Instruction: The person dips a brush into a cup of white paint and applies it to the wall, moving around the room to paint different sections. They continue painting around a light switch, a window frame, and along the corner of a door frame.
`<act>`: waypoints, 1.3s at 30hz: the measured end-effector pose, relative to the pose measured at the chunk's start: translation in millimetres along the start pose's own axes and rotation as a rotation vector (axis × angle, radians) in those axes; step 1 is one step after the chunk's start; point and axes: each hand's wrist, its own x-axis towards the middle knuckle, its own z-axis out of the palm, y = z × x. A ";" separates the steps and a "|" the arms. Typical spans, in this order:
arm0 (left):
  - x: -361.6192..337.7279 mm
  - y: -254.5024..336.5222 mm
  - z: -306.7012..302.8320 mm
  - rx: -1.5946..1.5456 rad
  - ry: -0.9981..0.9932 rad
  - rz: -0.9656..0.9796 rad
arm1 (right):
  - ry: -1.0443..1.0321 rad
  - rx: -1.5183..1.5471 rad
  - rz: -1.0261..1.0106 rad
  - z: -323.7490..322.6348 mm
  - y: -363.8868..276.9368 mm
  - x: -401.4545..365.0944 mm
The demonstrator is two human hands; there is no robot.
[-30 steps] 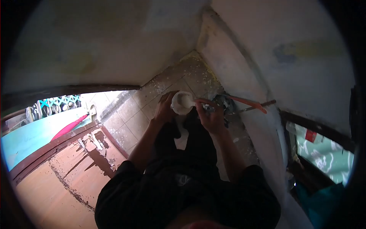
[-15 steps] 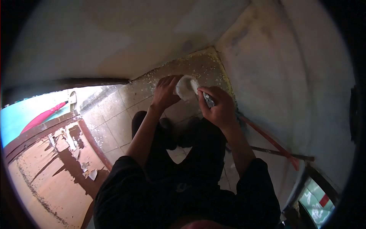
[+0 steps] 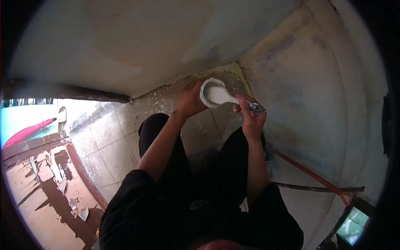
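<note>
My left hand (image 3: 191,100) is wrapped around the side of a white cup (image 3: 203,92), which is tilted so its mouth faces me. White paste coats the inside of the cup. In my right hand (image 3: 251,118) is a putty knife (image 3: 255,107), gripped by its grey handle, with a hole near the handle's end. Its white-smeared blade reaches into the cup, and the tip is hard to tell apart from the paste. Both hands are above the floor, in front of my knees.
Patchy walls (image 3: 287,71) meet at a corner ahead. White flecks lie on the tiled floor (image 3: 112,129). At left are a peeling door panel (image 3: 37,200) and a pink folded umbrella (image 3: 31,131). A reddish-brown bar (image 3: 306,168) leans low at right.
The cup has turned so its inside shows more. My right hand has moved right and down, and the knife now lies more level with its blade inside the cup. The head view has shifted.
</note>
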 end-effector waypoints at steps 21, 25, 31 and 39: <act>12.7 -17.3 10.8 0.118 0.019 0.189 | 0.138 -0.167 -0.077 -9.6 12.2 -13.0; 10.7 -14.3 15.4 0.204 0.005 0.175 | 0.157 -0.345 -0.224 -7.8 6.5 -10.9; 12.6 -13.8 16.4 0.161 -0.058 0.133 | 0.175 -0.465 -0.281 -14.0 3.6 -13.8; 15.0 -18.9 16.3 0.146 -0.044 0.112 | 0.219 -0.447 -0.271 -20.0 3.7 -16.8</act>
